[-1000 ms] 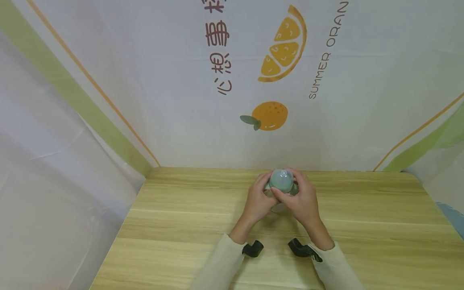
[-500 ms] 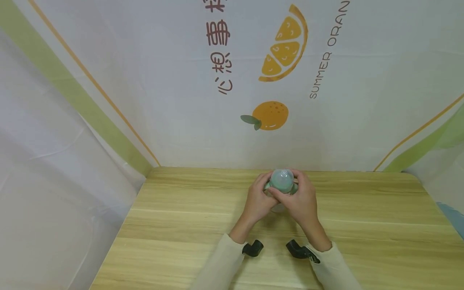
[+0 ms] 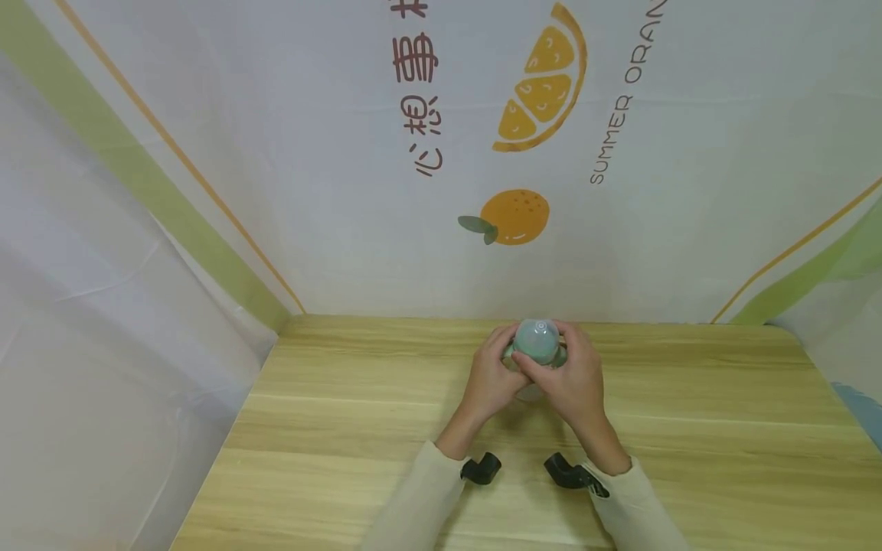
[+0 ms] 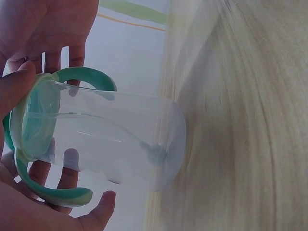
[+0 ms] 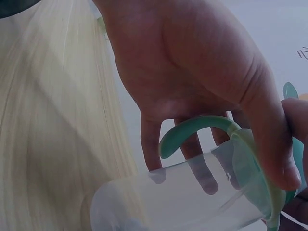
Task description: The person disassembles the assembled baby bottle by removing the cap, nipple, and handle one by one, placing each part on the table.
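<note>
Jutting inward from cream sleeves (image 3: 416,497), two black fittings (image 3: 484,468) sit nearest. Just beyond, the left hand (image 3: 489,383) and right hand (image 3: 577,375) each have a curled grip round a clear cup (image 4: 106,134) with green handles (image 4: 57,193), hiding much of it, near the counter's (image 3: 358,428) far edge. Its domed top (image 3: 537,339) points up, long axis roughly upright. Behind hangs a printed cloth (image 3: 344,191).

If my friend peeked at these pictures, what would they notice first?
Probably the printed orange slice and whole orange, bright on the pale cloth behind the table. Next, perhaps the see-through cup with green handles, held between the left hand and right hand near the table's far edge. Inside the cup, a thin straw runs toward its base.
</note>
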Available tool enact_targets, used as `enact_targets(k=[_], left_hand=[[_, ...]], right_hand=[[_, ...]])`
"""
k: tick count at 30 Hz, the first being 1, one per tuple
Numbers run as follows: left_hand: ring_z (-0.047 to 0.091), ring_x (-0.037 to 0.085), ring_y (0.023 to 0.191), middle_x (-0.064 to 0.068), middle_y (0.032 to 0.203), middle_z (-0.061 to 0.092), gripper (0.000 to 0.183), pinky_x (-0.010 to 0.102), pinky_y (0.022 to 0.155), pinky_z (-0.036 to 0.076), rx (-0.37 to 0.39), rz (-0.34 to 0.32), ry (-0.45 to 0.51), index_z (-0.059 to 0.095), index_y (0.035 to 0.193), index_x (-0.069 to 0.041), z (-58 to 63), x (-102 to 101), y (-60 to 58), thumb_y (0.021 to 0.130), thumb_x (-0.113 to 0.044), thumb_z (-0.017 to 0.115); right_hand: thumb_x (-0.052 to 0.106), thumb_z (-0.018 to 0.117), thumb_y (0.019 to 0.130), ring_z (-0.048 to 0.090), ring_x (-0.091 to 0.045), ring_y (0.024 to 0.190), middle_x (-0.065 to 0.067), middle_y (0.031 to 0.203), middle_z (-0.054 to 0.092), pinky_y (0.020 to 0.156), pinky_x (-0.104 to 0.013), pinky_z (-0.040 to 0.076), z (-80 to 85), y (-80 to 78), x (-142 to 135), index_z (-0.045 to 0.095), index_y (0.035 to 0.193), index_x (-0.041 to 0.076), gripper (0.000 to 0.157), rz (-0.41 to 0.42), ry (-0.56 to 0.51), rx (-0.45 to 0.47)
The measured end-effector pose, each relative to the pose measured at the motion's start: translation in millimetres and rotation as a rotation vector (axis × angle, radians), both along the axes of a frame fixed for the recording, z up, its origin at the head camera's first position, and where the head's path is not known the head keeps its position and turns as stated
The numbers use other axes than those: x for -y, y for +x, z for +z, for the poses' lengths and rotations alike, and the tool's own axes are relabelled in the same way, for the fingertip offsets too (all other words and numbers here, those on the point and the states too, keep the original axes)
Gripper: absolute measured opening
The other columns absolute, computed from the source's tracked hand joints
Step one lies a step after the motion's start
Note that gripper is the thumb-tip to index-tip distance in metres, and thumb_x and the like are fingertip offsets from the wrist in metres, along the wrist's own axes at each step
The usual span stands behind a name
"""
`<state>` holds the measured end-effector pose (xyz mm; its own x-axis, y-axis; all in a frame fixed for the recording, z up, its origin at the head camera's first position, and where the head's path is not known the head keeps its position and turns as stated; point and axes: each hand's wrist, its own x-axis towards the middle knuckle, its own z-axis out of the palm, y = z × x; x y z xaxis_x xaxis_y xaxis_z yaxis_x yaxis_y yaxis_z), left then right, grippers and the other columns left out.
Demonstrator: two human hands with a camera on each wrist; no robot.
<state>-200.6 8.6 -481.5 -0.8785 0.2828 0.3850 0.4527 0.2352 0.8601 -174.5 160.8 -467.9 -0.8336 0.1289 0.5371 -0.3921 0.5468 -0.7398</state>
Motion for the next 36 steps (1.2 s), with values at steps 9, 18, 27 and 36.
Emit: enact_targets(k=[9, 18, 27, 36], left_hand=[[0.066, 0.030, 0.131, 0.013, 0.138, 0.068, 0.067, 0.044, 0.112, 0.053, 0.016, 0.003, 0.005, 0.065, 0.149, -0.002, 1.2, -0.4, 0.3, 0.087, -0.001, 0.091], [0.067, 0.030, 0.129, 0.013, 0.137, 0.069, 0.066, 0.045, 0.111, 0.054, 0.016, -0.007, 0.016, 0.065, 0.148, -0.001, 1.5, 0.2, 0.8, 0.087, -0.002, 0.091], [0.067, 0.029, 0.130, 0.013, 0.138, 0.069, 0.067, 0.043, 0.111, 0.053, 0.015, 0.002, 0.019, 0.066, 0.148, -0.002, 0.8, -0.1, -0.1, 0.086, -0.003, 0.092], [0.067, 0.030, 0.130, 0.013, 0.139, 0.069, 0.066, 0.045, 0.111, 0.054, 0.011, 0.003, 0.025, 0.066, 0.148, -0.002, 2.1, 0.0, 1.0, 0.087, -0.003, 0.092]], right_hand=[[0.017, 0.098, 0.079, 0.067, -0.038, 0.105, -0.021, 0.116, 0.072, 0.082, -0.055, 0.055, -0.7, -1.5, -0.2, 0.069, 0.127, -0.006, 0.061, 0.013, 0.014, -0.057], [0.016, 0.099, 0.078, 0.067, -0.037, 0.103, -0.022, 0.115, 0.073, 0.079, -0.052, 0.054, -0.2, -1.4, -1.0, 0.069, 0.127, -0.007, 0.061, 0.024, 0.019, -0.062], [0.015, 0.099, 0.078, 0.067, -0.036, 0.103, -0.021, 0.116, 0.073, 0.080, -0.051, 0.053, 0.2, -1.1, -1.1, 0.069, 0.128, -0.007, 0.061, 0.034, 0.019, -0.069], [0.014, 0.098, 0.079, 0.067, -0.036, 0.104, -0.021, 0.117, 0.073, 0.079, -0.052, 0.053, 1.2, -0.3, -1.8, 0.069, 0.128, -0.007, 0.061, 0.033, 0.021, -0.050]])
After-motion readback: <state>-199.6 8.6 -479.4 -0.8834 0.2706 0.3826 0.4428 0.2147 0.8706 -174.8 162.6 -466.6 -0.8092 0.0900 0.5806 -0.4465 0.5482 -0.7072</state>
